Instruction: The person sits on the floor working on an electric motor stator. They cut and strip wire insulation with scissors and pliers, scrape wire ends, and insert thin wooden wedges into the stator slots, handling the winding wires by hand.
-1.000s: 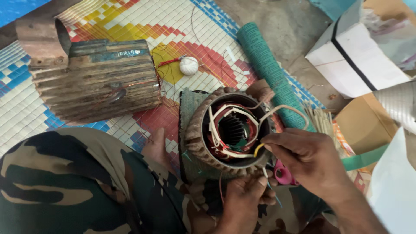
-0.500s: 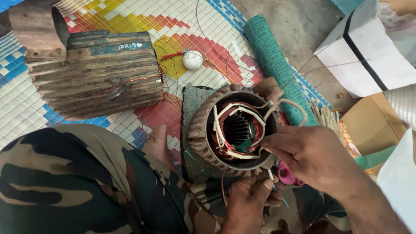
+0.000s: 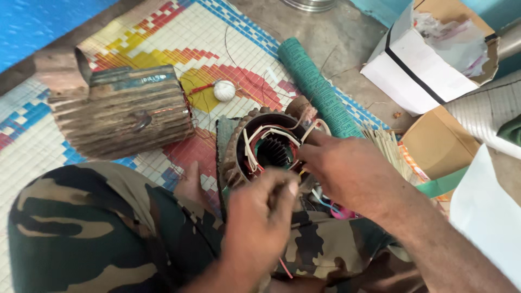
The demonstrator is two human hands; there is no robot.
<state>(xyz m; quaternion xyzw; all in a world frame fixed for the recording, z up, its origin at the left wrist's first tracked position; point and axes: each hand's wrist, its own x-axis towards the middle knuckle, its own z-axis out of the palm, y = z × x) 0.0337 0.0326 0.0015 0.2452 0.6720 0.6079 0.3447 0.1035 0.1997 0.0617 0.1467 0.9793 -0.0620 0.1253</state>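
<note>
A motor stator [image 3: 239,149] with a ribbed rim, copper windings and white sleeved leads stands on the mat between my knees in camouflage trousers [image 3: 92,228]. My right hand [image 3: 347,173] reaches in from the right, and its fingertips pinch the leads at the stator's right rim. My left hand [image 3: 260,217] is raised in front of the stator's near edge. It is blurred, with the fingers drawn together, and what they hold cannot be made out. A thin red wire [image 3: 283,267] trails below it.
A rusty finned motor housing [image 3: 122,111] lies at the left on the patterned mat [image 3: 163,32]. Nearby are a white ball [image 3: 224,90], a green roll [image 3: 317,89], a bundle of thin sticks [image 3: 388,146] and cardboard boxes [image 3: 429,59]. A pink object [image 3: 342,212] lies under my right hand.
My left hand has come up from under the stator to its near edge. My right hand has shifted slightly up along the right rim. The view has tilted.
</note>
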